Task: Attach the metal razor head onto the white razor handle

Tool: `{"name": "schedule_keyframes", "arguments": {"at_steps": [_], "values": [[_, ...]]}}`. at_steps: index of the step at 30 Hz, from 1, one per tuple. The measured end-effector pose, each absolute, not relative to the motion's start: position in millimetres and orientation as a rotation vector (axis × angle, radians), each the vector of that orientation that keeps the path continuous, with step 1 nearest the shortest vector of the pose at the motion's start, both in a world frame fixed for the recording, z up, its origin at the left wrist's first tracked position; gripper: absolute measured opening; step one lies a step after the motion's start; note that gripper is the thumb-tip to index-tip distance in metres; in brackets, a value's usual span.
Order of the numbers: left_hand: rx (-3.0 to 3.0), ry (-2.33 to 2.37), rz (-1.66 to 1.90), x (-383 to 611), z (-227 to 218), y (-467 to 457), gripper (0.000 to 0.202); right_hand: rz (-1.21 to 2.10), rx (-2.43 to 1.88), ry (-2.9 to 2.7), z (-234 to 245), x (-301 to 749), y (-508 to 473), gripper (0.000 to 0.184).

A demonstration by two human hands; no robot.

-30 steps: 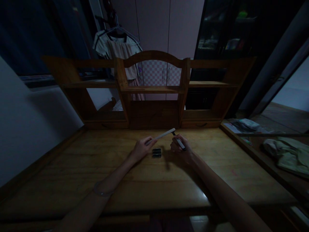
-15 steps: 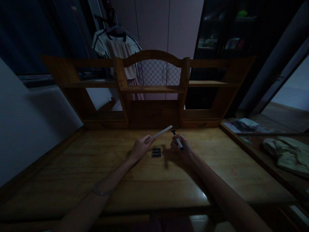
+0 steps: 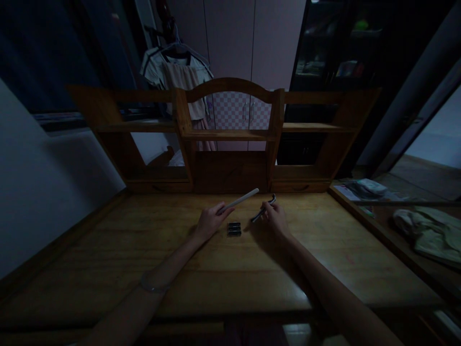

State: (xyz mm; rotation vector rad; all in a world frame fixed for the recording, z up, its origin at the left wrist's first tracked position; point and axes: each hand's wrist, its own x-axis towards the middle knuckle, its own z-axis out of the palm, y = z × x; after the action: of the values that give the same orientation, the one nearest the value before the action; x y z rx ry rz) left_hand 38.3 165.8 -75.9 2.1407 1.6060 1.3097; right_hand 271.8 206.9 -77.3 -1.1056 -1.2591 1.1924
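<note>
My left hand (image 3: 210, 222) is closed round the lower end of a long white stick-like piece (image 3: 240, 200) that points up and to the right. My right hand (image 3: 274, 220) pinches a short dark piece with a hooked tip (image 3: 264, 209), tilted so its lower end points left toward the desk. Between the two hands, a small dark block-shaped object (image 3: 234, 228) lies on the wooden desk (image 3: 223, 269). In the dim light I cannot make out what the held pieces are.
A wooden shelf unit (image 3: 230, 139) stands at the back of the desk. Clothes on a hanger (image 3: 180, 72) hang behind it before a wardrobe. A side surface at the right holds papers (image 3: 363, 188) and folded cloth (image 3: 427, 230). A white wall runs along the left.
The two pieces have come apart. My right hand has swung the dark piece over so that it now slants down to the left. My left hand holds the white piece nearly still.
</note>
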Motion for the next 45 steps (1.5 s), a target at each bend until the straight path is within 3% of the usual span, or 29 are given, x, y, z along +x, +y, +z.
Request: {"name": "schedule_keyframes", "arguments": {"at_steps": [7, 16, 28, 35, 41, 45], "values": [[2.128, 1.597, 1.088, 40.2, -74.0, 164.4, 0.042, 0.678, -1.130, -1.538, -65.6, 267.0, 186.7, 0.042], [2.023, 1.606, 1.116, 37.8, -69.4, 161.2, 0.048, 0.796, -1.081, -1.584, -67.2, 265.1, 184.9, 0.034], [2.131, 1.541, 1.078, 42.7, -72.1, 162.2, 0.040, 0.624, -1.192, -1.805, -72.8, 263.9, 185.3, 0.033], [2.148, 1.523, 1.020, 43.2, -72.5, 160.0, 0.037, 0.585, -1.200, -1.826, -77.0, 265.3, 188.1, 0.022], [2.170, 1.440, 1.001, 44.7, -69.6, 157.9, 0.034, 0.721, -1.135, -1.649, -69.8, 265.1, 187.3, 0.026], [2.121, 1.394, 1.050, 45.2, -67.7, 157.9, 0.034, 1.269, -1.063, -1.339, -71.5, 267.6, 196.4, 0.031]]}}
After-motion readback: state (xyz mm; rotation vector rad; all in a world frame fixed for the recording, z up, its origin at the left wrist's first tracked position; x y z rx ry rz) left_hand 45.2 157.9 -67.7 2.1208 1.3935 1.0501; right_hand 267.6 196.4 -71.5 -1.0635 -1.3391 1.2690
